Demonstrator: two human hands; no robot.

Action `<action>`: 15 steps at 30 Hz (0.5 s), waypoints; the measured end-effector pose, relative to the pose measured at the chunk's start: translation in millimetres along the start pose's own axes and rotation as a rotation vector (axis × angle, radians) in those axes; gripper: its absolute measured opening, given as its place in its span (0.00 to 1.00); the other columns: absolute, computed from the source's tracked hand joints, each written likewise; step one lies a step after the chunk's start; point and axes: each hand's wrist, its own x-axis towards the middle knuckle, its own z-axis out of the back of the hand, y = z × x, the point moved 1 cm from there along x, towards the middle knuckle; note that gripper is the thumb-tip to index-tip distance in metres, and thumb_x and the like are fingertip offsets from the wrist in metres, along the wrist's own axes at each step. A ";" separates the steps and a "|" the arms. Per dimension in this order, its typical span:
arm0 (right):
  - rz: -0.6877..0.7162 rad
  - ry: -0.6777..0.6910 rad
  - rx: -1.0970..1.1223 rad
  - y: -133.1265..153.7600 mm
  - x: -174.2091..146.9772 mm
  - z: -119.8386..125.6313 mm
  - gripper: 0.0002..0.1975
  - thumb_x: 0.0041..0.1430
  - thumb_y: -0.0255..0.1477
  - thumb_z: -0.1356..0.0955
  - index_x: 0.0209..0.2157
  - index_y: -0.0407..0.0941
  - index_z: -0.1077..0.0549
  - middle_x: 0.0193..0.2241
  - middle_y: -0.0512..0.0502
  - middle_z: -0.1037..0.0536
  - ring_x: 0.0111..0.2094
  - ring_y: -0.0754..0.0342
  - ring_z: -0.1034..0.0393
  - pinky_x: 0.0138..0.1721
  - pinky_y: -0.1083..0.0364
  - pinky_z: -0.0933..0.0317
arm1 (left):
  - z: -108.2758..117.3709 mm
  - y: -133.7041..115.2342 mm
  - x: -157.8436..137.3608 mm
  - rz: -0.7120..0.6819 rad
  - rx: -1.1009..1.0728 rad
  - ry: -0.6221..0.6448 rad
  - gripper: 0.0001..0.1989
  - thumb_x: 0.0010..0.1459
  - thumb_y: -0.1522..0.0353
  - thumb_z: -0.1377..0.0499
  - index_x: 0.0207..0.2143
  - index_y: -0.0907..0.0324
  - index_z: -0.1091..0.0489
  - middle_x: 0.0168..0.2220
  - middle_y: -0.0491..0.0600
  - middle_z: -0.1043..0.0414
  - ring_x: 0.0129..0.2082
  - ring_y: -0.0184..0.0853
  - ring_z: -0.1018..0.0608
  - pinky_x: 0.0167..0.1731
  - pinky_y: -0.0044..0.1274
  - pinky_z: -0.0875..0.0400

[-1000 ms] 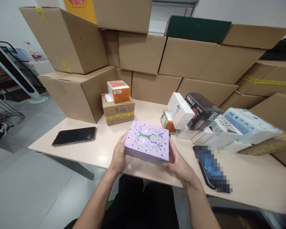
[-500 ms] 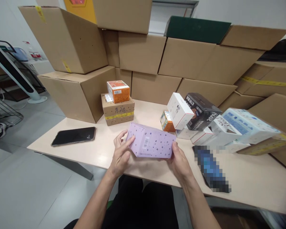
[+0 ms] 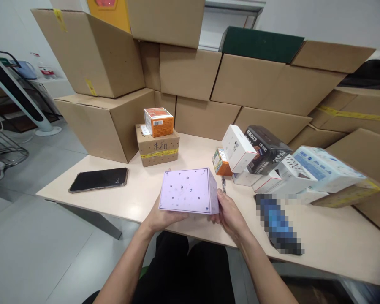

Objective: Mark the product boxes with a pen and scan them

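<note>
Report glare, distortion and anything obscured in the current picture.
Head view: a pale glare patch shows on the beige table, left of the lilac box; also in the head view, wide-angle stretch makes the upper-left cardboard box look slanted; in that same view, blocky pixelation covers most of a flat dark object, hiding its detail.

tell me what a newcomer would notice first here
The lilac box would likely draw the eye first, held mid-view between the left hand and right hand. Next might come the wall of cardboard boxes behind the table. The orange box also stands out, sitting on a taped carton at the table's back left.
</note>
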 end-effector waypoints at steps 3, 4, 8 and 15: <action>0.033 -0.040 -0.053 -0.8 0.7 2.9 0.26 0.59 0.56 0.36 0.31 0.45 0.31 0.15 0.55 0.32 0.12 0.61 0.43 0.13 0.61 0.53 | -1.7 -2.8 0.5 0.053 0.035 0.081 0.49 0.47 0.53 0.29 0.67 0.50 0.45 0.63 0.60 0.34 0.61 0.57 0.29 0.56 0.49 0.30; 0.043 -0.048 -0.071 -0.7 0.7 4.0 0.25 0.59 0.55 0.35 0.30 0.45 0.31 0.14 0.56 0.33 0.13 0.61 0.44 0.13 0.61 0.52 | -2.5 -3.3 0.5 0.054 0.047 0.082 0.49 0.46 0.54 0.29 0.67 0.50 0.46 0.64 0.60 0.35 0.61 0.58 0.29 0.56 0.50 0.30; 0.087 -0.072 -0.153 1.2 -1.0 5.3 0.21 0.57 0.50 0.33 0.28 0.45 0.29 0.13 0.55 0.33 0.15 0.59 0.41 0.16 0.59 0.48 | -4.7 0.2 -0.5 -0.011 0.069 -0.001 0.56 0.45 0.56 0.28 0.70 0.48 0.55 0.65 0.60 0.39 0.62 0.57 0.31 0.58 0.49 0.31; 0.134 -0.087 -0.269 2.7 -3.8 -0.1 0.25 0.60 0.52 0.37 0.30 0.43 0.26 0.12 0.53 0.32 0.12 0.60 0.46 0.15 0.59 0.53 | -5.2 13.6 1.5 -0.230 0.355 -0.312 0.57 0.45 0.59 0.28 0.70 0.49 0.57 0.65 0.59 0.47 0.65 0.53 0.38 0.61 0.47 0.38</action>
